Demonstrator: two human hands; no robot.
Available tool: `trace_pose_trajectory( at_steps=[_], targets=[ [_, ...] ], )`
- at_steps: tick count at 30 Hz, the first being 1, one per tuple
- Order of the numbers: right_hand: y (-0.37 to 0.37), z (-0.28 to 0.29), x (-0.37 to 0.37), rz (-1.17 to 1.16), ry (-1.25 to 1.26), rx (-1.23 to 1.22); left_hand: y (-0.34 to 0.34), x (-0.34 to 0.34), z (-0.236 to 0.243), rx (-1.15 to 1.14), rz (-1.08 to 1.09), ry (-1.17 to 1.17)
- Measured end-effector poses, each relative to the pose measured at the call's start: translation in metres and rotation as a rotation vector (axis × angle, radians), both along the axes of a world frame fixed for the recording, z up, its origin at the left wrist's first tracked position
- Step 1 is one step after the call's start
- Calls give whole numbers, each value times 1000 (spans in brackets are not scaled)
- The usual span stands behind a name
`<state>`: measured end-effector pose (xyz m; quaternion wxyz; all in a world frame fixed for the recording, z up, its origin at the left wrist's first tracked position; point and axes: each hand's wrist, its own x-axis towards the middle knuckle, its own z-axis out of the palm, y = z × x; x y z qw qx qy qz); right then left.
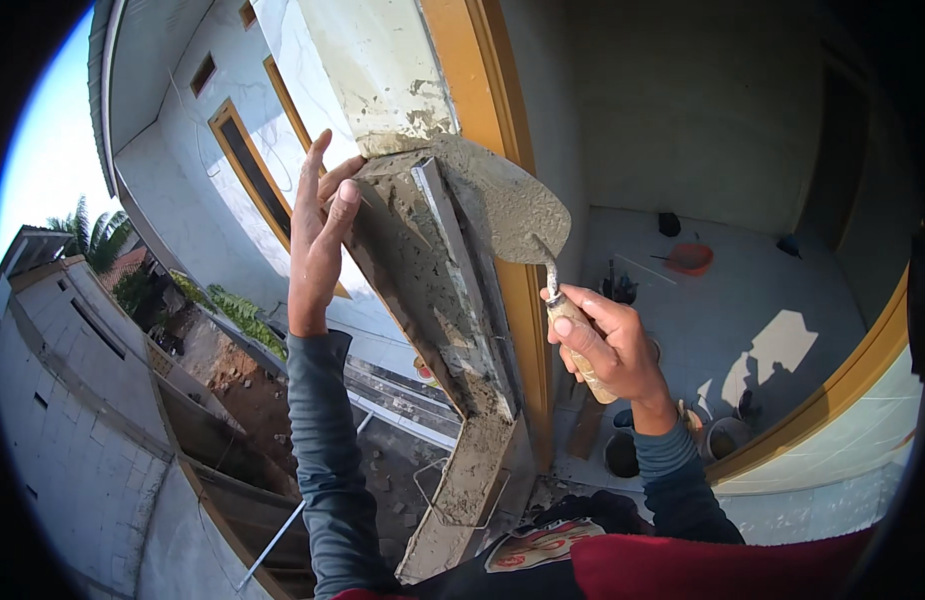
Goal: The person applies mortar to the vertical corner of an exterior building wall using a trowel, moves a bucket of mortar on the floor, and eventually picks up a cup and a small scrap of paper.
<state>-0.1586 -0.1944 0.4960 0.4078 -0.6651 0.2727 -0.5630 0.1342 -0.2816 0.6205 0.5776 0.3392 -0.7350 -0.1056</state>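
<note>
My right hand (615,348) is wrapped round the worn wooden handle of a trowel (505,203). Its broad, mortar-smeared blade points up and left, by the top of a strip of wet grey mortar (398,235) on the pillar. A narrow straight batten (451,238) runs down along that mortar, left of the blade. My left hand (318,240) is raised with its fingers stretched out, at the left upper edge of the mortar. Its fingertips lie close to the corner; whether they press on it I cannot tell. Pale finished wall (383,70) rises above the mortar.
An orange door frame (483,60) stands just right of the pillar. Inside the room are a red dustpan-like object (690,258) and buckets (621,455) on the floor. Below, a mortar-covered ledge (463,480) carries a bent wire loop. Rough ground (248,380) lies outside, lower left.
</note>
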Motion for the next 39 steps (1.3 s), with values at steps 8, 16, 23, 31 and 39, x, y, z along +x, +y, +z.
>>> trace_pose_trajectory(
  at_steps=[8,16,23,31,39],
  targets=[
    [-11,3,0,12,54,-1,0,-5,1,31,-30,41],
    [-16,-11,9,-42,39,-50,0,-5,1,26,-65,55],
    [-15,-15,14,-88,51,-104,-6,2,-1,8,-55,43],
    [-12,-25,28,-147,-67,-124,-7,2,0,43,-108,80],
    [-9,-32,33,-280,-42,-276,-6,3,-1,60,-115,104]
  ],
)
